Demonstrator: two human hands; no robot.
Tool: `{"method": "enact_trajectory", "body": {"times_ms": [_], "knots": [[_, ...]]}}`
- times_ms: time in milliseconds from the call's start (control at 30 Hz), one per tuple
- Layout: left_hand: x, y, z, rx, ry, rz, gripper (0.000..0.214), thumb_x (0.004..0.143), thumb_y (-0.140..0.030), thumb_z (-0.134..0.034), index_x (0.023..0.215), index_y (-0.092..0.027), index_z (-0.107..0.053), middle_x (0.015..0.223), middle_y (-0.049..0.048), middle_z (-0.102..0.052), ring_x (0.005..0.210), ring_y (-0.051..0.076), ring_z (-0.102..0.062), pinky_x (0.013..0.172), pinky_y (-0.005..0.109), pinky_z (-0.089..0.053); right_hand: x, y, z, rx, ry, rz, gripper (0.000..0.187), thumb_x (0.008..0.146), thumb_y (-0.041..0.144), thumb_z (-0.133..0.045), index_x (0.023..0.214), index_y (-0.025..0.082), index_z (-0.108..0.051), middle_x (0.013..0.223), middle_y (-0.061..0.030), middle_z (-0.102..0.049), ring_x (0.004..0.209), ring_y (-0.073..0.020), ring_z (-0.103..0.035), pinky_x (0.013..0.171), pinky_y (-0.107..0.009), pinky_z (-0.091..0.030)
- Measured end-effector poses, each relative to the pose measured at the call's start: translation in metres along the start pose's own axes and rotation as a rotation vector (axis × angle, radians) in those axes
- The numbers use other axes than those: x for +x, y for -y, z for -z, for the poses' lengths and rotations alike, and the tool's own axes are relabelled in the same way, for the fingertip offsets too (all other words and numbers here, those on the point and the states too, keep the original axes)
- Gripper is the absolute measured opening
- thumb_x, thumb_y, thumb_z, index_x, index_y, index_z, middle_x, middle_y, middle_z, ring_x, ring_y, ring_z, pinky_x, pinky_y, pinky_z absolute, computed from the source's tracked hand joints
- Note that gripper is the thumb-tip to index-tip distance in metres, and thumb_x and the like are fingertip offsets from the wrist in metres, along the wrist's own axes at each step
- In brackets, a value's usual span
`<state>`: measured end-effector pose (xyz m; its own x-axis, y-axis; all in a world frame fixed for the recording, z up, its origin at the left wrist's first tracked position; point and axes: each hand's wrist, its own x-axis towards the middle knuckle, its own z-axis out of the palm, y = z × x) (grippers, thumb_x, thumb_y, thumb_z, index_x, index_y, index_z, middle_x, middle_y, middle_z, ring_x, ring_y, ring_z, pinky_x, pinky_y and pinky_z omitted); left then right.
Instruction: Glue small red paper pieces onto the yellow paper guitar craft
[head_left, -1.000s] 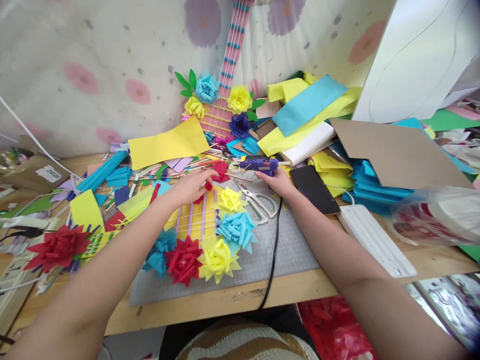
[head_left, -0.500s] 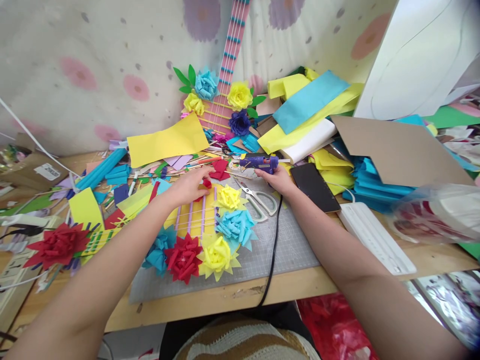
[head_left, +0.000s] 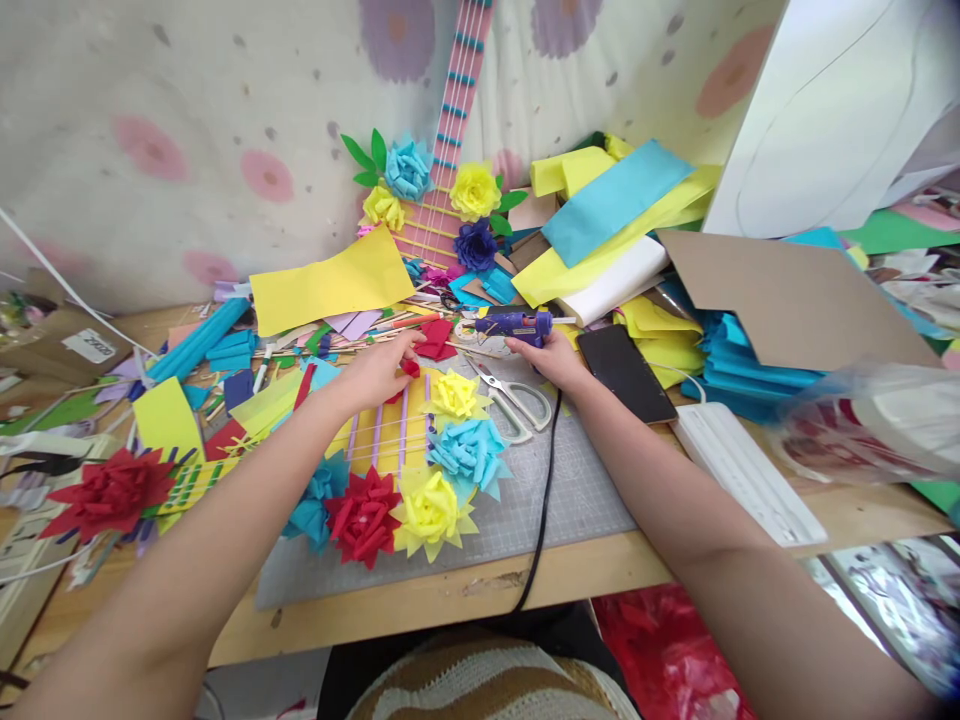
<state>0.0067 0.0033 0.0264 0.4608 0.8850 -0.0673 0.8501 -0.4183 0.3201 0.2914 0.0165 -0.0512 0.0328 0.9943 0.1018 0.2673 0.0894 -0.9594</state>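
Observation:
My right hand (head_left: pixel 553 360) grips a purple glue gun (head_left: pixel 510 325), whose black cord runs down over the table's front edge. Between the fingers of my left hand (head_left: pixel 386 370) is a small curled piece of red paper (head_left: pixel 410 368). That hand hovers at the upper edge of a yellow panel (head_left: pixel 367 440) with purple strips and pale strings. Around the panel sit a red paper flower (head_left: pixel 364 518), yellow flowers (head_left: pixel 435 512) and blue flowers (head_left: pixel 470 452). Grey-handled scissors (head_left: pixel 517 405) lie below the glue gun. Folded red paper (head_left: pixel 435 340) lies just beyond my left hand.
Under the panel is a grey cutting mat (head_left: pixel 585 500). To the right are a black phone (head_left: pixel 626 372), a white power strip (head_left: pixel 750 475) and brown cardboard (head_left: pixel 795 290). A pink paper guitar (head_left: pixel 431 225) leans at the back. Another red flower (head_left: pixel 112 492) lies left.
The view has shifted very slightly to the right. Both hands keep the same holds, and nothing on the table has visibly moved.

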Motion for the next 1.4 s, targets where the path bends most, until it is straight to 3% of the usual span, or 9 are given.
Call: {"method": "enact_trajectory", "body": {"times_ms": [533,900,1400], "knots": [[-0.0001,0.0044,-0.0004,-0.094,0.036,0.005,0.062,0.071,-0.009,-0.049,0.131,-0.024,-0.051,0.114,0.0058,-0.070,0.110,0.023,-0.067,0.097,0.038,-0.052,-0.0002,0.0008,0.0005,-0.015,0.006,-0.004,0.053,0.056,0.071,-0.071,0.072,0.021,-0.061,0.060,-0.0030,-0.057,0.075,-0.0250,-0.062,0.067,-0.038,-0.052],[0.0009,-0.0003,-0.0016,-0.066,0.019,0.017,0.050,0.077,-0.014,-0.052,0.126,-0.024,-0.053,0.111,0.0065,-0.071,0.106,0.025,-0.068,0.093,0.040,-0.052,0.0000,0.0011,-0.0005,0.010,-0.007,-0.011,0.057,0.052,0.073,-0.072,0.073,0.021,-0.063,0.064,-0.0045,-0.061,0.077,-0.0263,-0.063,0.069,-0.040,-0.053],[0.0034,0.0050,-0.0094,-0.029,0.030,0.054,0.054,0.076,-0.017,-0.052,0.129,-0.028,-0.049,0.109,0.0033,-0.072,0.104,0.024,-0.068,0.089,0.036,-0.053,-0.0010,0.0024,-0.0013,0.043,-0.011,0.015,0.061,0.049,0.077,-0.073,0.072,0.021,-0.066,0.065,-0.0043,-0.065,0.073,-0.0243,-0.062,0.069,-0.039,-0.053]]}}
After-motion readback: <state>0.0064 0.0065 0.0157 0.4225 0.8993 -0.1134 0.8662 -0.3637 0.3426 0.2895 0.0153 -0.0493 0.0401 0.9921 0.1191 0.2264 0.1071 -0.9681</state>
